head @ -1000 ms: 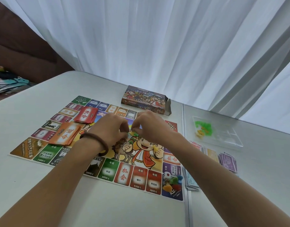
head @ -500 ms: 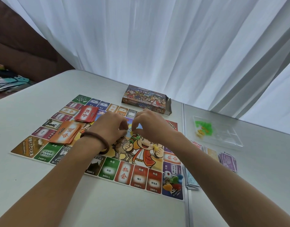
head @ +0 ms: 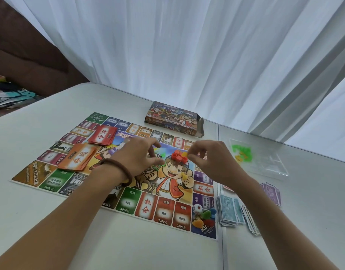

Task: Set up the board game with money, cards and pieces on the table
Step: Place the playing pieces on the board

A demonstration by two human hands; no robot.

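The colourful game board point(head: 50, 184) lies flat on the white table point(head: 152, 250). A red card stack point(head: 102, 136) and an orange card stack point(head: 78, 158) sit on its left part. Both hands hover over the board's middle. A small cluster of red house pieces point(head: 178, 156) stands between them. My right hand point(head: 212, 159) pinches a small yellow piece point(head: 184, 153) right beside that cluster. My left hand point(head: 138, 155) is just left of it, thumb and forefinger apart with nothing between them. A die point(head: 198, 208) and coloured pawns point(head: 206, 216) rest on the board's near right corner.
Banknote stacks point(head: 229, 211) and purple notes point(head: 271, 191) lie right of the board. A clear plastic bag point(head: 265, 162) holds green and yellow pieces point(head: 241, 152). The game box point(head: 173, 117) stands behind the board by the white curtain. A seam splits the table at the right.
My hands, pinched close together over the board's middle before, have drawn apart, uncovering the red house cluster. The right hand now pinches a yellow piece.
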